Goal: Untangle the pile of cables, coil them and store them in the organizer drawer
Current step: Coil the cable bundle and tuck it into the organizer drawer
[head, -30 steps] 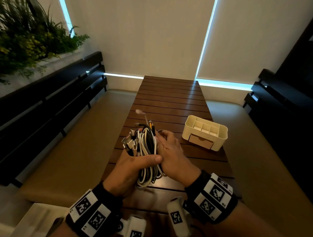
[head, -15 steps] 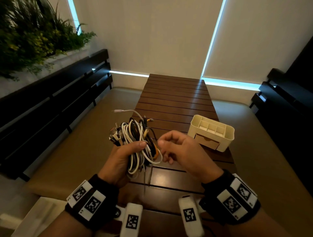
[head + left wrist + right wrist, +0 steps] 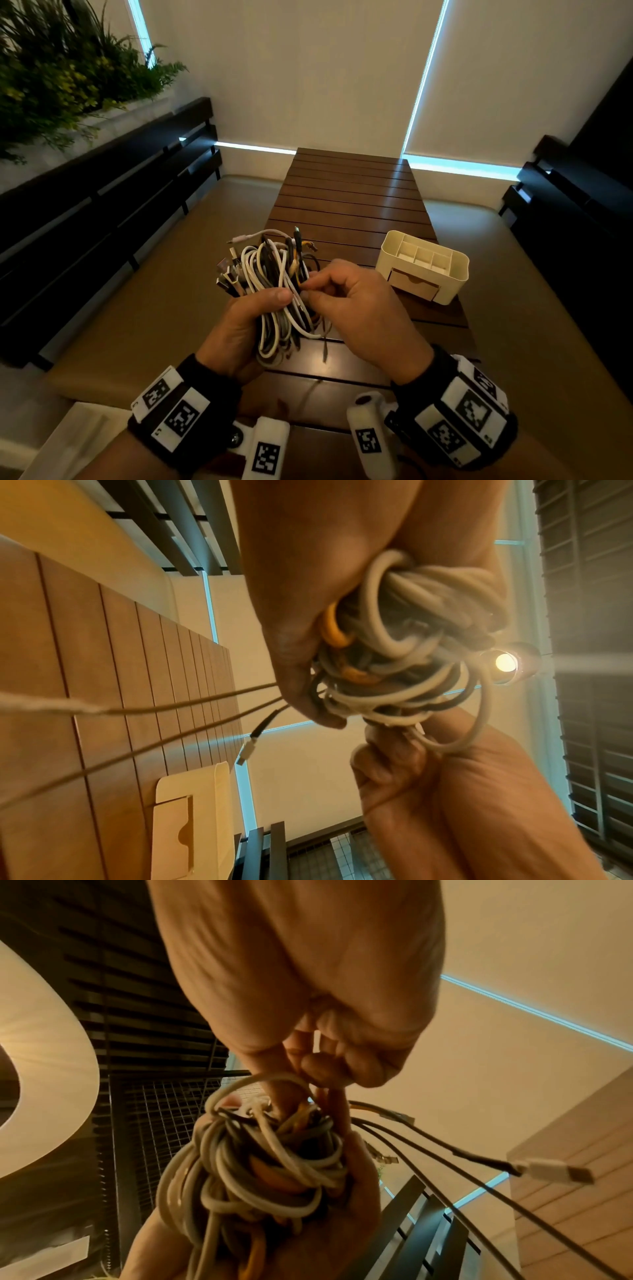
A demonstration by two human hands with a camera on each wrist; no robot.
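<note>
Both hands work a tangled cable bundle above the slatted table.

The left hand [image 3: 239, 329] grips the cable bundle [image 3: 274, 287] of white, grey, black and orange cords, thumb pressed across its front and fingers wrapped behind, holding it in the air over the near end of the wooden table [image 3: 349, 198]. The right hand [image 3: 359, 308] has its fingers curled and pinches a strand at the bundle's right edge between thumb and forefinger. USB plugs [image 3: 227, 274] stick out on the bundle's left side, and loose ends hang below it toward the tabletop. The cream organizer [image 3: 459, 274] stands on the table to the right, apart from the hands, its small drawer [image 3: 412, 286] closed. A planter of greenery [image 3: 68, 75] sits at the far left.
</note>
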